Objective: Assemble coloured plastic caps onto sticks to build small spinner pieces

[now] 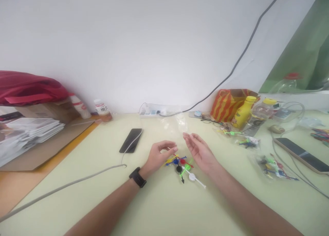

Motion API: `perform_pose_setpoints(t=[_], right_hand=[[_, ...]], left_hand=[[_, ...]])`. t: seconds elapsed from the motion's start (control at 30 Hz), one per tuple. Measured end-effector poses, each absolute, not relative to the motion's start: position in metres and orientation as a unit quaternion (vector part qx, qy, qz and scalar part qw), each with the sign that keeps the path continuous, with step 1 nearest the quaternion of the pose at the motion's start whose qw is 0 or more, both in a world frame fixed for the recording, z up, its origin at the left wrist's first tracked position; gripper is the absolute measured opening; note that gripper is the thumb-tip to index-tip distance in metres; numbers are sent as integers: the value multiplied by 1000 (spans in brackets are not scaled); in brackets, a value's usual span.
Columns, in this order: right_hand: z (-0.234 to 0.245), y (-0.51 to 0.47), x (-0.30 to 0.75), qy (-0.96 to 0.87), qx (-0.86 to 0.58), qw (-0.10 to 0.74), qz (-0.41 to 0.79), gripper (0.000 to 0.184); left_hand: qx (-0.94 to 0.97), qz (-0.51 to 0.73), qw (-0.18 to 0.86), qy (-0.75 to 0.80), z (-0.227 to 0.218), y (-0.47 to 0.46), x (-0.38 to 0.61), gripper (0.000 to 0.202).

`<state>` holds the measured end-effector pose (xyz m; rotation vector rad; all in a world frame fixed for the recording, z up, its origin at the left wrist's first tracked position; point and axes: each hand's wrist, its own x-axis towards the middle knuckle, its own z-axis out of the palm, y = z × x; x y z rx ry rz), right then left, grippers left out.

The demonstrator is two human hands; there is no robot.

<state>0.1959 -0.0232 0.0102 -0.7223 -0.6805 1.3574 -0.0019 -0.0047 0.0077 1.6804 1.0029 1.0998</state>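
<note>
Several plastic arrow spinners in yellow, blue, red, black, green and white lie in a loose cluster on the table between my hands. My left hand, with a black watch on its wrist, hovers at the left of the cluster. Its fingers are curved and a gap shows between thumb and forefinger. To the right, my right hand is turned palm inward with its fingers stretched out. Just beyond its fingertips is a clear plastic bag; whether they touch it is hard to make out.
A black phone and a grey cable lie to the left. On the right are bagged spinners, another phone, glasses and a yellow bottle. A power strip sits against the wall.
</note>
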Motion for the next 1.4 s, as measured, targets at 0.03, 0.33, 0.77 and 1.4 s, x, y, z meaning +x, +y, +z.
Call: perform_pose_setpoints(t=[0.03, 0.33, 0.77, 1.4], right_hand=[[9, -23, 196, -303, -323, 668, 598, 23], [1, -19, 206, -328, -383, 630, 590, 27], [4, -13, 218, -435, -410, 562, 572, 35], [10, -20, 212, -478, -453, 552, 512, 39]], left_hand=[[677, 441, 424, 409, 6, -4, -2, 32], [660, 466, 422, 410, -1, 4, -6, 28], [597, 515, 471, 395, 9, 3, -5, 41], [585, 497, 506, 394, 10, 5, -8, 34]])
